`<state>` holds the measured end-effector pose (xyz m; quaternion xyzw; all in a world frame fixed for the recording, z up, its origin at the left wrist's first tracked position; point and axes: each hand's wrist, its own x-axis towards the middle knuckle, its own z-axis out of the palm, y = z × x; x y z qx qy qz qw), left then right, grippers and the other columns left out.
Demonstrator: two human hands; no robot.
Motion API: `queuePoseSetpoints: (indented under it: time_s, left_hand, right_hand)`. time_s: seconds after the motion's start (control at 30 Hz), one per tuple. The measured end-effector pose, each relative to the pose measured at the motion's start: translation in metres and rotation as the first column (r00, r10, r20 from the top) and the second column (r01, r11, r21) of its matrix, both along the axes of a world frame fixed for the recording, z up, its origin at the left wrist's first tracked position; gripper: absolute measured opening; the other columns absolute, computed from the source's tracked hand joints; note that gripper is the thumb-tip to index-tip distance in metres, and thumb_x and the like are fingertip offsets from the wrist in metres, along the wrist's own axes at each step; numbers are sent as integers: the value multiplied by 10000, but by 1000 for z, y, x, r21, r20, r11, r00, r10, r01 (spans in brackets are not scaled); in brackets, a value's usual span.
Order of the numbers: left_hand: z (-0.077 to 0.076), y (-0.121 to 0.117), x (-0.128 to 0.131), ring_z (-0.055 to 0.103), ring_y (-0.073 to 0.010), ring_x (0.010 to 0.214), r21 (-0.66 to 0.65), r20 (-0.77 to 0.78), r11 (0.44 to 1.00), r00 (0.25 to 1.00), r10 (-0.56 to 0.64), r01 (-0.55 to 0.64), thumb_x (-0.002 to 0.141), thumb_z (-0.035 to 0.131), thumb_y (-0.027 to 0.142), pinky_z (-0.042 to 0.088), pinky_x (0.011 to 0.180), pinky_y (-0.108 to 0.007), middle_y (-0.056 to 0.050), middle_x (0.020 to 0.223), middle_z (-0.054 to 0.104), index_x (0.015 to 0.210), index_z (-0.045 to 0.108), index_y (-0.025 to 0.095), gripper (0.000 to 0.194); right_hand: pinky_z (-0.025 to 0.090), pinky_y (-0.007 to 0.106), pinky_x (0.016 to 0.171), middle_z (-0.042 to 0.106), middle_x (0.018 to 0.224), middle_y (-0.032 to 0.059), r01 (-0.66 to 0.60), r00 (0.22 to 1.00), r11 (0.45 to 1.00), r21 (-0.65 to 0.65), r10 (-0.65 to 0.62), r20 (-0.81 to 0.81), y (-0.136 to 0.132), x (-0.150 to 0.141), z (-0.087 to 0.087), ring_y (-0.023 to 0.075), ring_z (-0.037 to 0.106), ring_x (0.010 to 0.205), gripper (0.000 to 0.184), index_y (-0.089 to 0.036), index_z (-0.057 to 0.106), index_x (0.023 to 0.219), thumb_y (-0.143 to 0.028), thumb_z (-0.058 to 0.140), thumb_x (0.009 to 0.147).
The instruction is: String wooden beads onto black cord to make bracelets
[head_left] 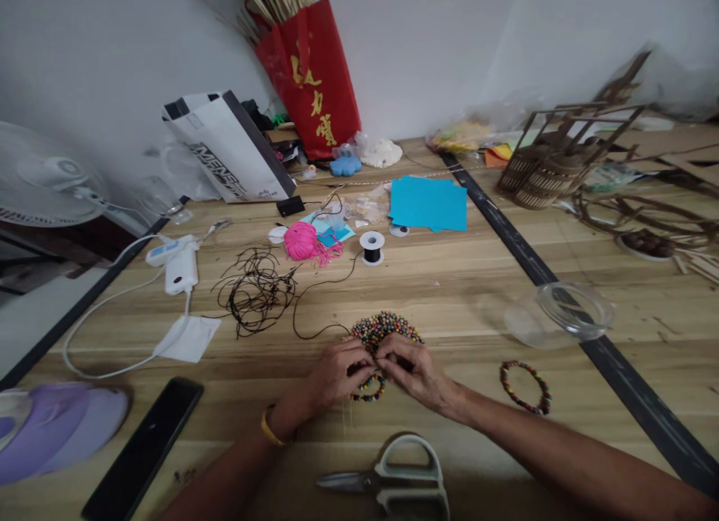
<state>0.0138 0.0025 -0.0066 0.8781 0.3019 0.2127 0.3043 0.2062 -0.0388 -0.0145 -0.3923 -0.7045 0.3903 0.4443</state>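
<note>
Tabletop [449, 300], back-left corner: white bag [228, 150] lettered "MENS". Back edge: red bag [331, 79], gold Chinese characters. Well forward of that edge, left hand [342, 371] — knuckles up, fingertips pinched narrow. Beaded loop [368, 398] lies just below both grips. Right hand [414, 369] — angled inward, likewise pinched; contents indiscernible.
</note>
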Motion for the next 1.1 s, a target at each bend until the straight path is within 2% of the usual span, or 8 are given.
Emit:
queuePoseSetpoints:
  time_s: [0.1, 0.2, 0.33, 0.4, 0.57, 0.8, 1.1]
  left_hand:
    - [5, 2, 0, 596, -148, 684, -143, 76, 987, 993, 90, -78, 804, 619, 178, 443, 661, -244, -49, 721, 676, 761, 689, 150, 86]
    - [10, 4, -1, 613, -153, 683, -288, 123, 950, 979, 163, -122, 769, 654, 187, 451, 652, -239, -57, 724, 692, 765, 706, 137, 72]
    - [11, 4, -2, 625, -147, 679, -522, 209, 849, 952, 222, -83, 747, 678, 227, 467, 636, -223, -66, 738, 693, 772, 699, 117, 114]
    - [9, 4, -2, 624, -140, 668, -591, 248, 805, 936, 248, -57, 726, 701, 248, 470, 629, -216, -64, 729, 687, 762, 693, 113, 141]
    - [9, 5, -3, 613, -127, 649, -651, 245, 757, 927, 283, -59, 698, 736, 277, 468, 621, -205, -60, 716, 681, 746, 692, 105, 184]
    - [10, 4, -2, 611, -116, 646, -688, 227, 722, 924, 309, -72, 675, 754, 270, 468, 622, -193, -55, 712, 676, 749, 690, 92, 203]
    - [9, 4, -1, 610, -114, 636, -672, 265, 738, 916, 303, -50, 681, 757, 263, 467, 611, -193, -55, 702, 671, 730, 691, 91, 190]
  right_hand:
    - [441, 250, 653, 583, 738, 37, -8, 1000, 1000, -19, 8, -11, 0, 0, -2, 144, 545, 702, 228, -165, 615, 821, -335, 515, 936]
    - [439, 243, 635, 590, 729, 31, -10, 1000, 998, -55, 10, -11, -1, 0, -2, 138, 548, 678, 207, -163, 623, 845, -330, 531, 926]
    - [440, 258, 660, 598, 746, 44, -15, 1000, 998, -61, 15, 7, -1, 0, -1, 153, 557, 711, 224, -160, 625, 829, -327, 514, 929]
    - [433, 260, 659, 594, 743, 47, -12, 1000, 998, -59, 13, 23, -1, 0, -1, 154, 551, 710, 239, -158, 620, 810, -322, 498, 934]
    - [417, 247, 634, 577, 725, 37, -10, 999, 998, -67, 13, 42, -1, 1, -1, 143, 529, 684, 243, -155, 601, 783, -309, 489, 935]
    - [417, 243, 627, 582, 723, 38, -9, 998, 998, -63, 13, 61, -1, 0, -1, 140, 534, 684, 235, -156, 596, 767, -293, 493, 928]
    - [422, 240, 633, 591, 728, 36, -7, 998, 998, -55, 11, 69, -1, -1, -2, 140, 543, 689, 203, -158, 596, 765, -261, 508, 915]
